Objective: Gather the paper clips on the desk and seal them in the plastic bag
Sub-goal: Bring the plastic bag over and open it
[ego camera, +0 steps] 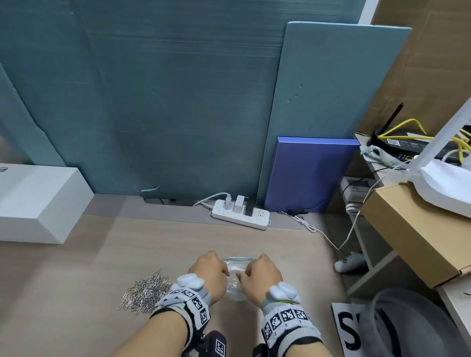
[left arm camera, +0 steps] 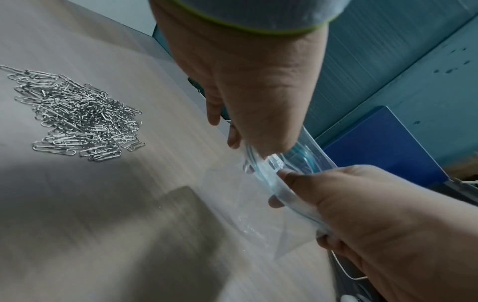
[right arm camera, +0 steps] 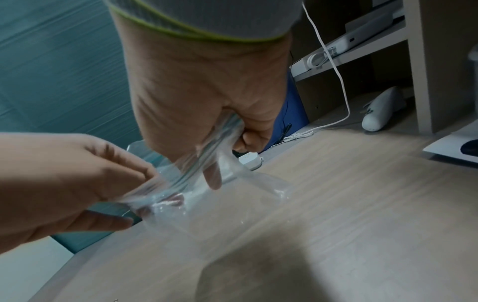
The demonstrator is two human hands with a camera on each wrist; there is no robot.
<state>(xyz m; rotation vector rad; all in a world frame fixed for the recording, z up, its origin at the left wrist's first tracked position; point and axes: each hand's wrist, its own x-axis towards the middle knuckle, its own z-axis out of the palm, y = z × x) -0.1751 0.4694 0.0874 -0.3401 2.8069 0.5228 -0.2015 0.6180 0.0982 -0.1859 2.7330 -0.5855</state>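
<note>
A heap of silver paper clips [ego camera: 147, 291] lies on the wooden desk [ego camera: 57, 290], just left of my left wrist; the left wrist view shows the heap of paper clips [left arm camera: 77, 118] spread loosely. The clear zip plastic bag [ego camera: 235, 280] hangs between my hands, its lower part touching the desk. My left hand [ego camera: 213, 269] pinches the bag's top edge on the left, and my right hand [ego camera: 259, 274] pinches it on the right. In the wrist views the bag [left arm camera: 258, 204] [right arm camera: 227, 200] looks empty and its blue-tinted zip strip bows between the fingers.
A white box [ego camera: 22, 202] stands at the desk's back left. A white power strip [ego camera: 240, 215] and a blue folder [ego camera: 310, 174] sit against the teal partition. To the right are a cardboard box [ego camera: 426, 230], a white router [ego camera: 460, 184], cables and a shelf.
</note>
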